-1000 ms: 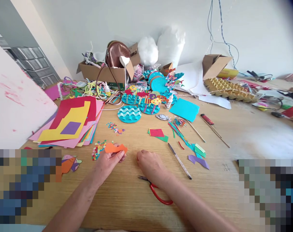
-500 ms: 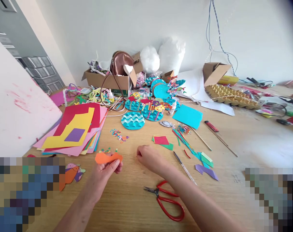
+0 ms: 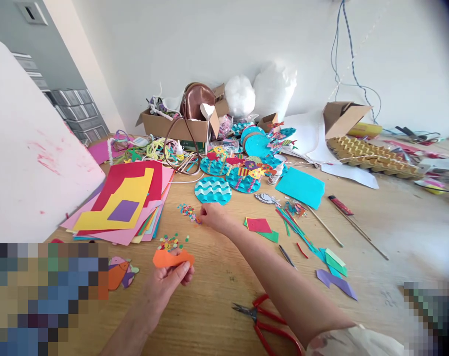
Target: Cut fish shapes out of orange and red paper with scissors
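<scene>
My left hand (image 3: 176,279) pinches a piece of orange paper (image 3: 168,258) between thumb and fingers, just above the wood. Round green, yellow and orange paper dots (image 3: 170,241) lie right behind it. Farther forward, my right hand (image 3: 214,217) reaches down with its fingers closed at the edge of a pile of small coloured paper bits (image 3: 187,211). Whatever its fingertips hold, if anything, is hidden. Beneath my right forearm lie red-handled scissors (image 3: 259,315). Cut paper fish (image 3: 119,273) are stacked left of my left hand.
Coloured paper sheets (image 3: 102,198) are piled at the left. A blue disc with wavy strips (image 3: 212,191) lies ahead, near decorated blue discs (image 3: 246,180). To the right are a blue sheet (image 3: 300,188), paper scraps (image 3: 336,284), sticks (image 3: 326,227) and a red cutter (image 3: 340,204).
My right hand has moved forward and left to the small paper bits. My left hand still holds the orange paper. The view has shifted slightly, uncovering more dots behind the orange paper.
</scene>
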Demonstrator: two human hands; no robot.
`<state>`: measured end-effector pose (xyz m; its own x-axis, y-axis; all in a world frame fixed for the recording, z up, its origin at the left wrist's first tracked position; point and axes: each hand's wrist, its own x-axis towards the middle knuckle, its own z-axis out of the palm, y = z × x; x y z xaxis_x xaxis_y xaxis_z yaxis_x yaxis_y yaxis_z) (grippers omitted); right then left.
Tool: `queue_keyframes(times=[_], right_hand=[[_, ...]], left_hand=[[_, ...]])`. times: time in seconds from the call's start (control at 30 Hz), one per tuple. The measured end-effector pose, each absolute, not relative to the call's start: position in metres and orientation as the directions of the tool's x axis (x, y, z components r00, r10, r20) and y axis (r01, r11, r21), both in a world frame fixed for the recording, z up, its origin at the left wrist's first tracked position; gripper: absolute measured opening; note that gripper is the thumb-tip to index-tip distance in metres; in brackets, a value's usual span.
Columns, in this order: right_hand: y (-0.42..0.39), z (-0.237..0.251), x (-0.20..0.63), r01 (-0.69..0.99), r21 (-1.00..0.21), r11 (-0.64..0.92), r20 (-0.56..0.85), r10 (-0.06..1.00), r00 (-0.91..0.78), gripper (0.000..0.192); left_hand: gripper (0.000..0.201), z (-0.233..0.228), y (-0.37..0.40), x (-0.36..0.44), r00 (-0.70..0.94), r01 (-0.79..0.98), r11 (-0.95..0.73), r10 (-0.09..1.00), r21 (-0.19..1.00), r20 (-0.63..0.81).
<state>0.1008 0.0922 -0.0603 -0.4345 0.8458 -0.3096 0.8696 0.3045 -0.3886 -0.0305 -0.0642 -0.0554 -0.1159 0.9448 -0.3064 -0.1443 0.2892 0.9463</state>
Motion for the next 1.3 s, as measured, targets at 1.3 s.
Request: queue_keyframes(times=[1.3], right_hand=[[-0.074, -0.034, 0.198, 0.574, -0.818, 0.027, -0.121, 0.969, -0.217, 0.010]], left_hand=[[0.025, -0.040, -0.065, 0.016, 0.278, 0.163, 0.229, 0.923, 0.960, -0.267]])
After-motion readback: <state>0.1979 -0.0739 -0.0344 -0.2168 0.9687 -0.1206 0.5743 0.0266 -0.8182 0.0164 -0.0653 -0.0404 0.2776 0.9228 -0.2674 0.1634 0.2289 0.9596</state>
